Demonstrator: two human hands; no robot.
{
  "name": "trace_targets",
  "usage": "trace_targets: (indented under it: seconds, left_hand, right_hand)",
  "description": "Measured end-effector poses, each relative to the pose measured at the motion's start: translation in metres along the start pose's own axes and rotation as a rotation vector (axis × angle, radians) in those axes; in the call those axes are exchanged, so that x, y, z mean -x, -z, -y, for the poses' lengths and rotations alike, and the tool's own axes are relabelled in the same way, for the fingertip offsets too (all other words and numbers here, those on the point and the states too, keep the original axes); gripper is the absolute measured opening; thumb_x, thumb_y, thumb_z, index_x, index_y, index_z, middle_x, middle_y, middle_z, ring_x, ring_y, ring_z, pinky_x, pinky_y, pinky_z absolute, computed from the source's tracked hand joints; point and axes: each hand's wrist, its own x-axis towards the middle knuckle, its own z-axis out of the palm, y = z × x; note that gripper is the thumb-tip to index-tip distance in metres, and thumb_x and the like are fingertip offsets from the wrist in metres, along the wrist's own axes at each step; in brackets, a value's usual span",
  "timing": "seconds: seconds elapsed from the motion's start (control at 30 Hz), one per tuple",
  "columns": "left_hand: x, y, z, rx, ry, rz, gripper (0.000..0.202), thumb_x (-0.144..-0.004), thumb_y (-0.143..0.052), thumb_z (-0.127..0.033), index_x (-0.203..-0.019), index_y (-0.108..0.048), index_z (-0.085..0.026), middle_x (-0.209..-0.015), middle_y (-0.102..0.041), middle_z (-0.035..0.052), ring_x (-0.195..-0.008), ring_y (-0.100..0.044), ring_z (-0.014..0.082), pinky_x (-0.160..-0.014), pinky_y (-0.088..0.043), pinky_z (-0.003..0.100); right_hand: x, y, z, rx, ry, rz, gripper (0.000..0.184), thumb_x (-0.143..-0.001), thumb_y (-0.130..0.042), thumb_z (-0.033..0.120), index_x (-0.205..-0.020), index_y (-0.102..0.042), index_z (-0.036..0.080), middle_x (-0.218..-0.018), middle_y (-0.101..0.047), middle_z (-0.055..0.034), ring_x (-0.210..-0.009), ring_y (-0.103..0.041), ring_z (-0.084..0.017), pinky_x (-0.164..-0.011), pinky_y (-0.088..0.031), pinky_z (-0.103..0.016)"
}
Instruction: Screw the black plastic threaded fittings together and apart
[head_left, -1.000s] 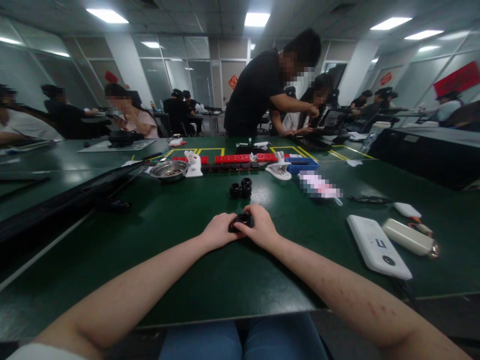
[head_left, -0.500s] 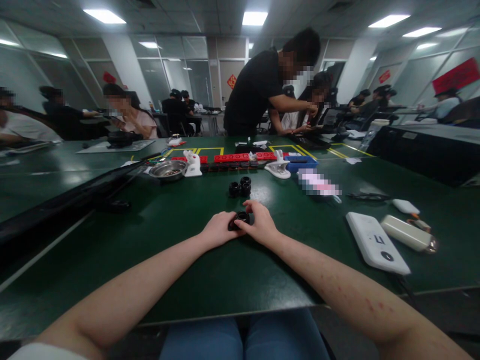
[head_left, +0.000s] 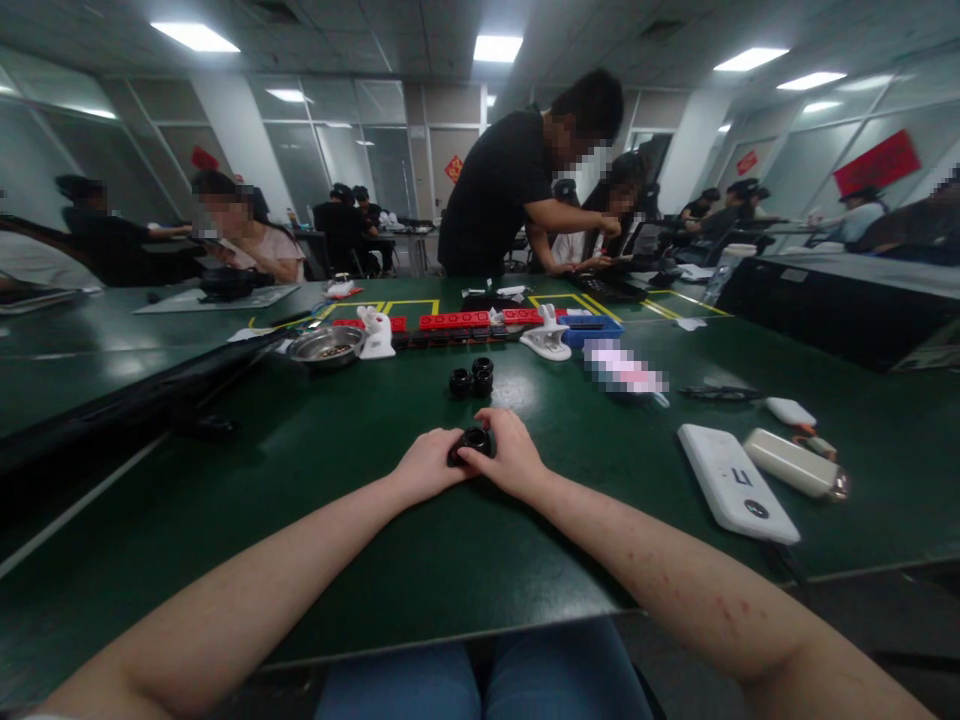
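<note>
A small black ring-shaped part (head_left: 472,441) rests on the green table (head_left: 375,560) in front of me. My left hand (head_left: 424,465) grips it from the left with curled fingers. My right hand (head_left: 510,455) closes on it from the right, thumb and fingers pinched round its rim. Beyond my hands, a cluster of three similar black parts (head_left: 471,379) stands apart on the table.
A white power bank (head_left: 735,483) and a cream case (head_left: 795,463) lie at the right. A metal bowl (head_left: 326,345), white clamps (head_left: 546,340), red bars (head_left: 465,319) and a blue tray (head_left: 592,328) stand further back. Other people work at the far tables.
Both hands stay closed on the black part. The view has drifted a little, so everything sits slightly further left in the frame.
</note>
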Motion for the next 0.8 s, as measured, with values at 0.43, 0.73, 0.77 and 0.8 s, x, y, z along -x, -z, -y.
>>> trace_targets:
  seconds: [0.43,0.73,0.77,0.8]
  left_hand:
    - [0.0005,0.0021,-0.0013,0.019,0.015,0.023,0.024,-0.071,-0.054,-0.042,-0.076,-0.052,-0.019,-0.076,-0.057,0.0026,-0.071,-0.054,0.0204,-0.061,-0.039,0.028]
    - [0.0002,0.0034,-0.0029,0.014,0.031,0.029,0.024,-0.069,-0.055,-0.041,-0.076,-0.052,-0.019,-0.076,-0.057,0.0026,-0.072,-0.054,0.0207,-0.061,-0.04,0.029]
    - [0.0003,0.003,-0.0025,0.014,0.025,0.027,0.025,-0.069,-0.055,-0.042,-0.076,-0.052,-0.019,-0.076,-0.057,0.0027,-0.071,-0.054,0.0208,-0.061,-0.04,0.029]
    - [0.0004,0.0026,-0.0021,0.015,0.019,0.024,0.025,-0.069,-0.055,-0.043,-0.076,-0.052,-0.019,-0.076,-0.057,0.0028,-0.071,-0.054,0.0208,-0.061,-0.04,0.029]
  right_hand:
    - [0.0006,0.0017,0.0,-0.02,0.004,0.006,0.046,-0.067,-0.061,0.038,-0.103,-0.045,0.015,-0.088,-0.053,-0.0067,-0.083,-0.049,-0.022,-0.076,-0.042,-0.039]
    - [0.0009,0.0038,0.0012,-0.086,0.072,0.034,0.045,-0.069,-0.055,0.023,-0.112,-0.041,0.016,-0.102,-0.052,-0.0083,-0.095,-0.047,-0.022,-0.085,-0.039,-0.038]
    - [0.0005,0.0036,0.0014,-0.067,0.042,0.019,0.045,-0.07,-0.057,0.028,-0.11,-0.042,0.016,-0.099,-0.052,-0.0086,-0.093,-0.048,-0.022,-0.083,-0.039,-0.039]
    - [0.0002,0.0033,0.0016,-0.045,0.012,0.006,0.045,-0.069,-0.058,0.032,-0.108,-0.043,0.015,-0.096,-0.052,-0.0084,-0.09,-0.048,-0.022,-0.081,-0.04,-0.039]
